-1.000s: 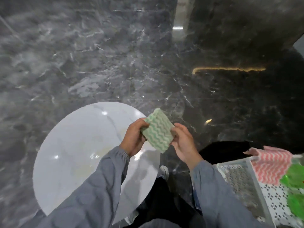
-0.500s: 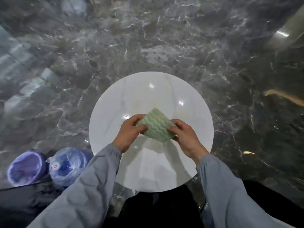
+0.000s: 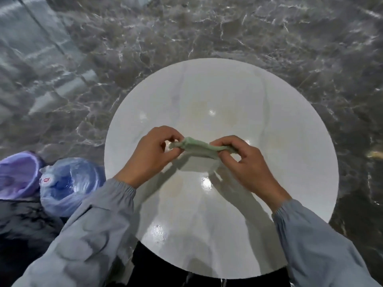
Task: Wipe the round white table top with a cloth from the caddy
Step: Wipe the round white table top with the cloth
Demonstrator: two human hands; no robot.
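The round white table top [image 3: 269,125] fills the middle of the view, glossy, with faint yellowish marks. Above its centre I hold a folded green-and-white cloth [image 3: 196,146] edge-on between both hands. My left hand [image 3: 151,154] pinches the cloth's left end. My right hand [image 3: 246,162] pinches its right end. The cloth hangs a little above the surface and casts a shadow on it. The caddy is out of view.
A blue water jug wrapped in plastic [image 3: 66,183] and a purple bag-lined bin [image 3: 16,175] stand on the floor to the left of the table. Dark grey marble floor [image 3: 207,27] surrounds the table. My dark trousers show at the bottom edge.
The view swung left from the caddy until the table lay under my hands. The cloth went from face-on to flat and edge-on, stretched lower over the table.
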